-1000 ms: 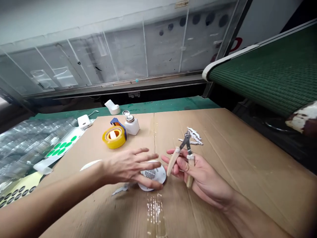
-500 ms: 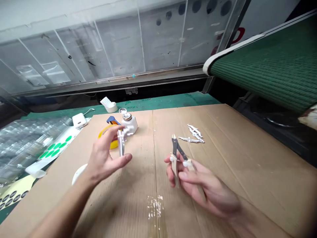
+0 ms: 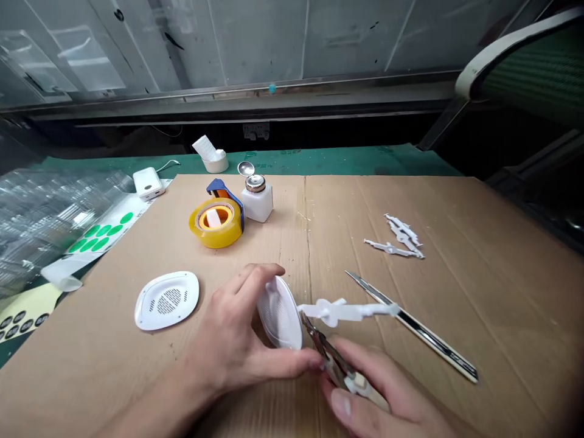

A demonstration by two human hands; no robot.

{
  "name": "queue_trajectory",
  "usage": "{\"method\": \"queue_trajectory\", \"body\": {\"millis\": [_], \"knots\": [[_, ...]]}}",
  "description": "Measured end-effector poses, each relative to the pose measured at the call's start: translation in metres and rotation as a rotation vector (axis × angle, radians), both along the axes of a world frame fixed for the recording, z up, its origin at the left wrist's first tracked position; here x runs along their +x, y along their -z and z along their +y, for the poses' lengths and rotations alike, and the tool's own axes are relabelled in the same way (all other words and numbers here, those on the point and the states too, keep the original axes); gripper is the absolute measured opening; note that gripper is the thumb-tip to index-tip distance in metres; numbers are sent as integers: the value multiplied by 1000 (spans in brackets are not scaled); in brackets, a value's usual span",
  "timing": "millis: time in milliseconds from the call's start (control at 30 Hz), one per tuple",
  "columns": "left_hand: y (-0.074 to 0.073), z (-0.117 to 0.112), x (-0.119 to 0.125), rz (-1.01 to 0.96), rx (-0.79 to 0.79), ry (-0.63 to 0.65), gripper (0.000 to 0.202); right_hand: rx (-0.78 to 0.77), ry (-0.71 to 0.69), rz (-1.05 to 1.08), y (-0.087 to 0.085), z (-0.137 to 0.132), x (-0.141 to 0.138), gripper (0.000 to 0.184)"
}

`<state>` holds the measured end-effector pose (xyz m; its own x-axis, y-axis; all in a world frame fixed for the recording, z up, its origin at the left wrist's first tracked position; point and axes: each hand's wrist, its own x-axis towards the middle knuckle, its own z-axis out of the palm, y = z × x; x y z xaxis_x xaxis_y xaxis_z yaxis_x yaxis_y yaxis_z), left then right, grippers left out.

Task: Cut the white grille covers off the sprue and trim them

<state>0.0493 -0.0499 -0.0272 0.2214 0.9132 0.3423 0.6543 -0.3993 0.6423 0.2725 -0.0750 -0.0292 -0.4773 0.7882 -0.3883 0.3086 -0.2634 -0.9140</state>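
My left hand (image 3: pixel 237 353) grips a white oval plastic cover (image 3: pixel 279 313) on edge, with a white sprue (image 3: pixel 347 311) sticking out of it to the right. Low in the view, my right hand (image 3: pixel 387 401) is closed on a pair of nippers (image 3: pixel 328 356) whose jaws sit at the joint between cover and sprue. A second white vented cover (image 3: pixel 166 300) lies flat on the cardboard to the left. A long metal blade (image 3: pixel 410 325) rests just right of the sprue.
Cardboard sheet (image 3: pixel 456 201) covers the green bench. Yellow tape roll (image 3: pixel 216 222), a small white pump bottle (image 3: pixel 256 199), cut-off sprues (image 3: pixel 401 237), green dot stickers (image 3: pixel 103 234), a white box (image 3: pixel 148 184) and clear plastic trays (image 3: pixel 45 213) lie around. A conveyor belt (image 3: pixel 533 67) rises at right.
The view tilted down. My left hand went from holding a thin piece up near the tape to gripping the cover with its sprue low on the cardboard. The nippers closed in on it.
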Motion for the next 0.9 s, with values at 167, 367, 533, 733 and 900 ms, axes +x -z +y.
{"method": "queue_trajectory", "body": {"millis": [167, 367, 533, 733, 900], "knots": [[1, -2, 5, 7, 42, 20, 77, 23, -32, -6, 2, 0, 1, 39], [3, -3, 6, 20, 71, 16, 79, 62, -60, -49, -5, 2, 5, 30], [3, -3, 7, 18, 93, 35, 78, 37, -30, -66, -1, 0, 8, 33], [0, 0, 8, 36, 162, 40, 79, 91, -55, -69, -3, -3, 8, 33], [-3, 0, 9, 56, 194, 29, 79, 36, -76, -173, 1, -2, 14, 38]]}}
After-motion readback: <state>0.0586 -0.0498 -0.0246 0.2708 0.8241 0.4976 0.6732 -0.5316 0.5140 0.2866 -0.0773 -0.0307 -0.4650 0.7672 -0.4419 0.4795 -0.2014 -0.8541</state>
